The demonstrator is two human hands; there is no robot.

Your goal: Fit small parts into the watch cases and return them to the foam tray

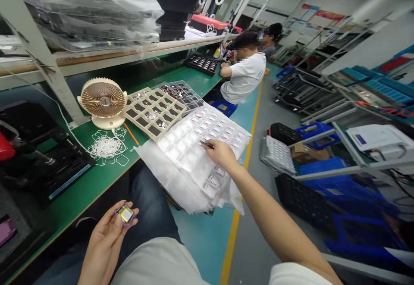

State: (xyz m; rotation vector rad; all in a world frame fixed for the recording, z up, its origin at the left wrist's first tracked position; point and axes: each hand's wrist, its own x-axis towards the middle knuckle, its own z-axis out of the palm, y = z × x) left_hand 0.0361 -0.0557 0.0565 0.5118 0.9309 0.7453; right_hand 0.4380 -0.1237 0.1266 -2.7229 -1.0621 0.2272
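Observation:
In my left hand (110, 235), above my lap, sits a small square purple-edged part (125, 214) with a yellow and silver face. The fingers close round its edges. My right hand (223, 153) reaches over a white compartment tray (234, 123) and pinches a thin dark tool (208, 144), which looks like tweezers. Its tip points left over the tray; whether it touches anything there I cannot tell. Thin translucent film (161, 170) lies over the tray's near left part. Small flat parts (210, 190) sit in several of the tray's pockets.
Left of the tray lies a beige compartment tray (142, 123) with small metal pieces. Further left are a small fan (103, 101), a tangled white cord (106, 147), an orange stick (131, 134) and a black fixture (35, 155). A co-worker (244, 78) sits further along the green bench.

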